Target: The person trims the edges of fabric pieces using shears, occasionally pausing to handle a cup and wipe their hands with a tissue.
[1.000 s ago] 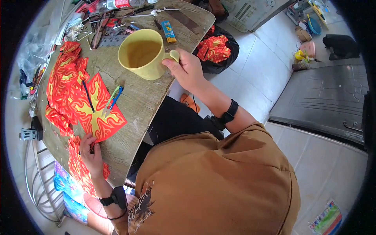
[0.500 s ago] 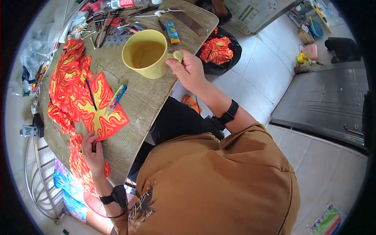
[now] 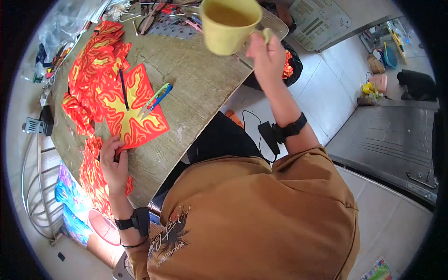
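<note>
In the upper part of the head view, my right hand [image 3: 269, 63] is closed around the handle of a large yellow mug [image 3: 226, 39], held above the table. My left hand [image 3: 113, 161] lies at the near corner of the red and yellow flame-print fabric [image 3: 140, 133], fingers curled onto it. A dark bit shows under those fingers; what it is I cannot make out. On the fabric lie thread snips [image 3: 158, 98] with green and blue handles and a narrow black strip [image 3: 124, 91]. More bunched flame-print fabric [image 3: 91, 70] is heaped to the left.
Tools and small items, including scissors [image 3: 151, 18], crowd the table's far edge. Beyond the right edge of the wooden table [image 3: 196, 93] stands a black bag [image 3: 294, 70] holding red fabric. A metal rack [image 3: 39, 186] is at the left.
My right hand has carried the mug up and to the right, away from the tabletop. My left hand stays at the fabric corner. The whole view has shifted slightly.
</note>
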Tool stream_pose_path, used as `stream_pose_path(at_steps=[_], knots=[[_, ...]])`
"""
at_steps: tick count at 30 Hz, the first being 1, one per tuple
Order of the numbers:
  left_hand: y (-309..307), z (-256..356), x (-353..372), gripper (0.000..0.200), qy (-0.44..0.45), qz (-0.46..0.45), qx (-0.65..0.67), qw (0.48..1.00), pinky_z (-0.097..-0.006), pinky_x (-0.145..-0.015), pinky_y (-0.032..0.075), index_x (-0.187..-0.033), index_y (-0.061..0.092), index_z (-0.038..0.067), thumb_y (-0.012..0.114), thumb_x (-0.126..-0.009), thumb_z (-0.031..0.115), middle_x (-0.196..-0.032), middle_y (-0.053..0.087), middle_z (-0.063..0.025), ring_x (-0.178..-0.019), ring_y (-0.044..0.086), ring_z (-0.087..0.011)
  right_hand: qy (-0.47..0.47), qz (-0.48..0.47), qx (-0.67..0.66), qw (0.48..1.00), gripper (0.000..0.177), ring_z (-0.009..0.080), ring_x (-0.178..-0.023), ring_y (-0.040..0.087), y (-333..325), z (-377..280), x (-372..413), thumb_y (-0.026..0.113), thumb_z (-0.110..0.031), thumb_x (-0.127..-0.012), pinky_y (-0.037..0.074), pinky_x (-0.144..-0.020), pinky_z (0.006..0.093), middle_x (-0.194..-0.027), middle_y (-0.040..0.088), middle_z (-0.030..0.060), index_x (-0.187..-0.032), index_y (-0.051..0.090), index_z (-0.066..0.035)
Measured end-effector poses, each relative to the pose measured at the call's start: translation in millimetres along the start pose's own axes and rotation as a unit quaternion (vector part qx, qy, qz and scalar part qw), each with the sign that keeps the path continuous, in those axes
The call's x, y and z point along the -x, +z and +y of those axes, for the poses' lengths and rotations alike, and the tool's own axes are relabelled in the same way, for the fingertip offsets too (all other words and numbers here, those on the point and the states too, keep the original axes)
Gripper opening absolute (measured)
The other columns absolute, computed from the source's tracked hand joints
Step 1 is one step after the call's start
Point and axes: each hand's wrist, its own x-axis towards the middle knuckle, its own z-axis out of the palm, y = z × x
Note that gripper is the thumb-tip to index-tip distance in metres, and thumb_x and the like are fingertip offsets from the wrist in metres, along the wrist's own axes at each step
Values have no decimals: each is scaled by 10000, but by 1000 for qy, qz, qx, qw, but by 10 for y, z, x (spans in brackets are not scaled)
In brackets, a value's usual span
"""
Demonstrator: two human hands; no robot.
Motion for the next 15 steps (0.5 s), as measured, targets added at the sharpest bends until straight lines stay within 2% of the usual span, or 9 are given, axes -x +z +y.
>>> stream_pose_path(at_steps=[2,6,15], knots=[[-3,3,-4,217,4,1,2,1000,-327,-921,395,-943,598,22,564,-743,-55,-1119,571,-121,-1065,523,-245,-9,66,66,996,218,69,-551,486,-109,28,-88,519,-243,-924,409,-518,214,-616,508,-6,-853,535,-37],[-9,21,-9,216,6,-1,4,1000,-329,-921,395,-937,601,26,570,-739,-54,-1116,571,-123,-1061,523,-248,-14,108,65,992,225,66,-539,469,-320,29,-159,513,-239,-928,398,-513,214,-597,494,-10,-820,521,-42],[-12,24,-14,213,2,0,0,1000,-347,-934,389,-930,605,33,591,-731,-41,-1107,578,-117,-1069,519,-260,-4,154,112,982,241,61,-533,459,-521,199,-180,514,-242,-929,382,-507,219,-593,489,-12,-773,506,-60]])
